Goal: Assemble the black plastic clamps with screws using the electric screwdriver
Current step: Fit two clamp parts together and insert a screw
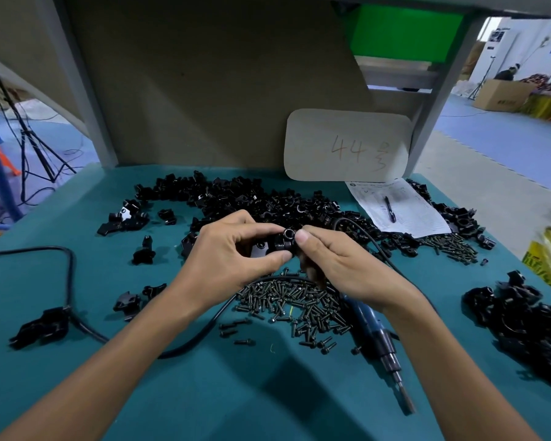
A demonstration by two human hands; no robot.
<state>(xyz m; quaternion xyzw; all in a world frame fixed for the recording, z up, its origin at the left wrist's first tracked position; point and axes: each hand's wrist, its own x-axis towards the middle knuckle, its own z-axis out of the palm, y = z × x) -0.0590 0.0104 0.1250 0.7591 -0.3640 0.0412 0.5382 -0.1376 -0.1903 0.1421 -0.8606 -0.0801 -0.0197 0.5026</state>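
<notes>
Your left hand (236, 249) and right hand (337, 262) meet over the middle of the teal mat (93, 281). Both pinch one black clamp (282, 242) between curled fingers and thumbs, its round bore facing up. Just below your hands the screw pile (293, 303) lies spread on the mat. The electric screwdriver (380, 337) lies flat beneath your right wrist, held by neither hand, with its cable (169, 355) looping off to the left. Loose clamp parts (252, 198) heap up behind your hands, and a second heap (528, 329) sits at the right. A pen (389, 209) rests on a paper sheet (411, 214).
</notes>
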